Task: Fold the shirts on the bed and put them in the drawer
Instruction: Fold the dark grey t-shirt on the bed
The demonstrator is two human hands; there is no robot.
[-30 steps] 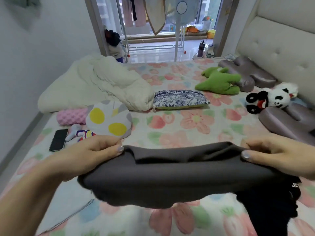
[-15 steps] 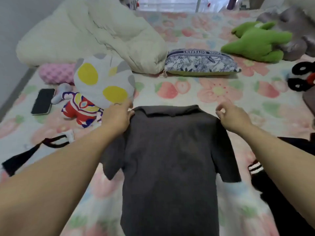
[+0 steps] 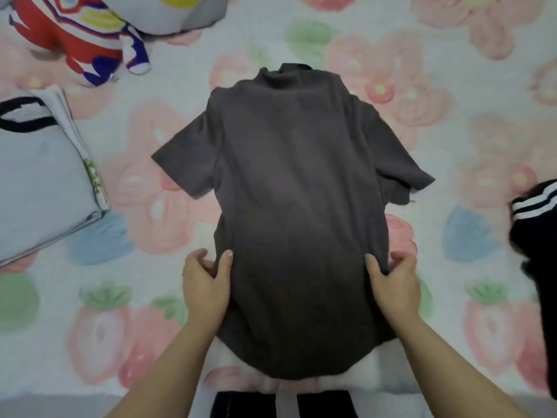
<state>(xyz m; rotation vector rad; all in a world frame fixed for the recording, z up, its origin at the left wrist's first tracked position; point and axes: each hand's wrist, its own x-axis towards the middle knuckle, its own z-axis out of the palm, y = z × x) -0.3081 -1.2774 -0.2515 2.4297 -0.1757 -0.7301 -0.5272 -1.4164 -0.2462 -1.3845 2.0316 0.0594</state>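
Your left grip [image 3: 205, 285] pinches the left side edge of the dark grey shirt [image 3: 295, 191], with the thumb on top of the cloth and the fingers curled at the edge beside it. Your right grip [image 3: 394, 285] holds the opposite side edge the same way, its thumb pressed into the fabric, which bunches a little around it. Both grips sit low on the shirt, nearer the hem than the sleeves. The shirt lies spread flat on the bed [image 3: 467, 131], which has a flower and strawberry print. Its collar is at the far end, its rounded hem is close to your body, and both short sleeves are splayed outward. The right sleeve is slightly rumpled, with another layer showing beneath it. To your left, well apart from the shirt, lies a folded pale garment [image 3: 39, 188] with a dark-trimmed neckline. Beyond it, in the far left corner, a red, blue and white plush toy [image 3: 75, 40] lies against a grey cushion [image 3: 168, 10] with a yellow spot. At the right edge a black garment with white stripes [image 3: 533, 224] lies bunched up, apart from the shirt.
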